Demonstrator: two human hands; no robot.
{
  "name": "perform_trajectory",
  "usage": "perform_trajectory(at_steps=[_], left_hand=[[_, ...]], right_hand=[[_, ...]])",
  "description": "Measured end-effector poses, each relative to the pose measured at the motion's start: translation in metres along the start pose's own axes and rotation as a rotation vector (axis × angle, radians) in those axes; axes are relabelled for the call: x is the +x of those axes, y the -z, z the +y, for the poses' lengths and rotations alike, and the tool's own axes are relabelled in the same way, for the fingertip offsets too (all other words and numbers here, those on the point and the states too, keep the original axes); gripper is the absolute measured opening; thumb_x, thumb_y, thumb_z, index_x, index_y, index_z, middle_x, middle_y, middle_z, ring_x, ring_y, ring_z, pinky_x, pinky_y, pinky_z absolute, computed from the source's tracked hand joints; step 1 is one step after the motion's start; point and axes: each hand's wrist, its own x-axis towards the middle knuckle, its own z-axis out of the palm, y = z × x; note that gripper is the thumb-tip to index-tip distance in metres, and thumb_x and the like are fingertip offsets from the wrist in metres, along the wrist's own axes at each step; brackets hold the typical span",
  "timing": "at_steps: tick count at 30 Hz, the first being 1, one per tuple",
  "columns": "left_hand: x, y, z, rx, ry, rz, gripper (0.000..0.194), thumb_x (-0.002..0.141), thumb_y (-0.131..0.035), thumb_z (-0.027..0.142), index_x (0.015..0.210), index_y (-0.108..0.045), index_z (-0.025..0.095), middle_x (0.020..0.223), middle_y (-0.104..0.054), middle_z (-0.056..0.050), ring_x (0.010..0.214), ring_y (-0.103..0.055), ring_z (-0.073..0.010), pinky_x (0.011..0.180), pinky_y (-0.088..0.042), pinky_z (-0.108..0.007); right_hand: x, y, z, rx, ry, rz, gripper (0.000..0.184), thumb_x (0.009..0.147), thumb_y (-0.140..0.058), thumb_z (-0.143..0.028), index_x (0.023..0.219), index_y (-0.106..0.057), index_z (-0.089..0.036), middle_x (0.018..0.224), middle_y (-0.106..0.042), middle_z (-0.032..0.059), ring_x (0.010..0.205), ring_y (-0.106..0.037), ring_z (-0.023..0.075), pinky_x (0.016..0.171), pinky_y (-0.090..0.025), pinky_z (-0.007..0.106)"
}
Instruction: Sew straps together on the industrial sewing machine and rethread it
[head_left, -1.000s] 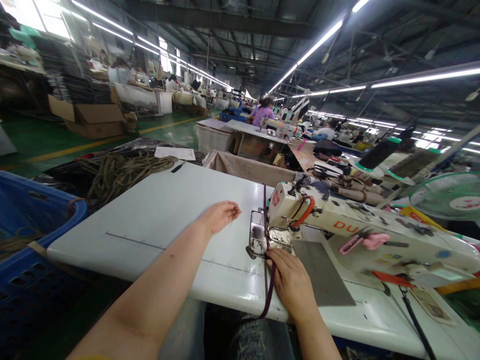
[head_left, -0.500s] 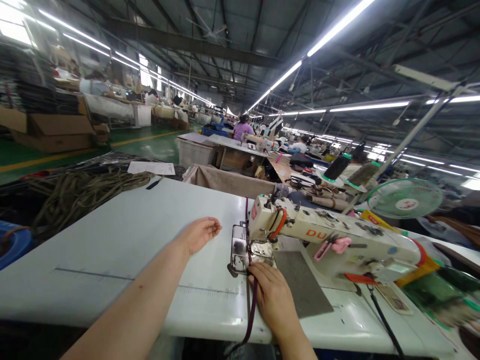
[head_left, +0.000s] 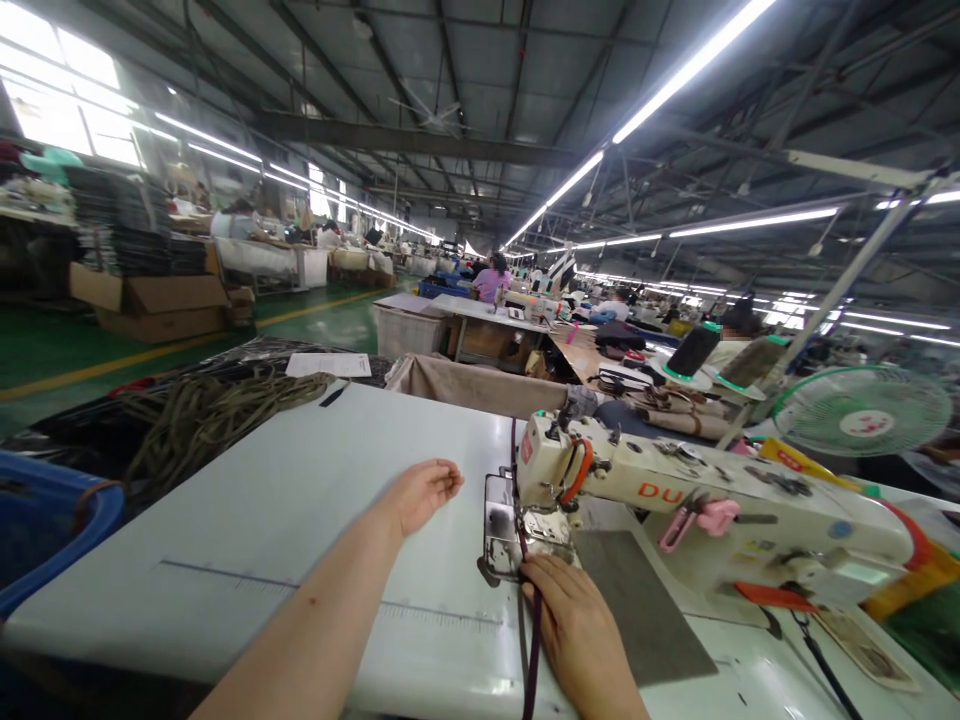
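Note:
My right hand point(head_left: 574, 610) rests low beside the needle area of a white sewing machine point(head_left: 637, 480), its fingers closed on a narrow dark purple strap point(head_left: 534, 650). From under those fingers the strap runs up past the metal plate point(head_left: 501, 520) and presser foot, and down toward the table's near edge. My left hand point(head_left: 429, 495) is over the white tabletop point(head_left: 322, 500), left of the plate, with nothing in it. Its fingers are loosely bent and apart from the strap.
A heap of olive cords point(head_left: 225, 415) lies at the far left, above a blue basket point(head_left: 52, 520). Behind the table sits a beige cloth-lined bin point(head_left: 480, 385). Thread cones point(head_left: 694, 350) and a green fan point(head_left: 862, 410) stand right. A grey mat point(head_left: 637, 600) lies beside the machine.
My view has swung a little left and up, so the table and machine appear further right and lower. Both hands keep nearly the same places beside the machine.

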Motion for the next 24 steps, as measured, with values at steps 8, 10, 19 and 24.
perform_trajectory(at_steps=[8, 10, 19, 24], left_hand=[[-0.0003, 0.0000, 0.0004, 0.000, 0.004, -0.010, 0.014, 0.083, -0.062, -0.003, 0.079, -0.068, 0.009, 0.084, -0.070, -0.014, 0.080, -0.072, -0.0191, 0.077, -0.061, -0.027], [-0.0003, 0.0000, 0.0006, 0.000, 0.003, -0.011, 0.015, 0.084, -0.061, -0.003, 0.078, -0.068, 0.008, 0.084, -0.070, -0.015, 0.080, -0.072, -0.0193, 0.077, -0.061, -0.027], [-0.0004, 0.0020, 0.0013, -0.016, 0.002, -0.012, 0.016, 0.084, -0.058, -0.003, 0.079, -0.069, 0.009, 0.082, -0.071, -0.014, 0.081, -0.072, -0.0203, 0.080, -0.062, -0.029], [-0.0003, 0.0026, 0.0027, -0.015, 0.009, -0.016, 0.015, 0.081, -0.061, -0.003, 0.079, -0.069, 0.008, 0.083, -0.071, -0.014, 0.082, -0.072, -0.0206, 0.080, -0.061, -0.029]], right_hand=[[-0.0021, -0.0027, 0.0017, -0.013, 0.017, -0.001, 0.032, 0.109, -0.047, -0.030, 0.123, -0.075, -0.024, 0.121, -0.078, 0.0084, 0.110, -0.075, 0.0266, 0.093, -0.062, 0.044], [-0.0021, -0.0022, 0.0017, -0.003, 0.017, -0.003, 0.031, 0.108, -0.047, -0.029, 0.123, -0.075, -0.024, 0.122, -0.077, 0.0081, 0.112, -0.075, 0.0264, 0.094, -0.062, 0.045], [0.0009, 0.0015, -0.0020, 0.051, 0.000, -0.024, 0.032, 0.109, -0.047, -0.029, 0.121, -0.075, -0.021, 0.123, -0.077, 0.0090, 0.115, -0.073, 0.0255, 0.096, -0.060, 0.044], [0.0019, 0.0037, -0.0028, 0.071, -0.021, -0.033, 0.031, 0.108, -0.049, -0.030, 0.123, -0.076, -0.022, 0.122, -0.077, 0.0099, 0.115, -0.073, 0.0260, 0.097, -0.060, 0.045]])
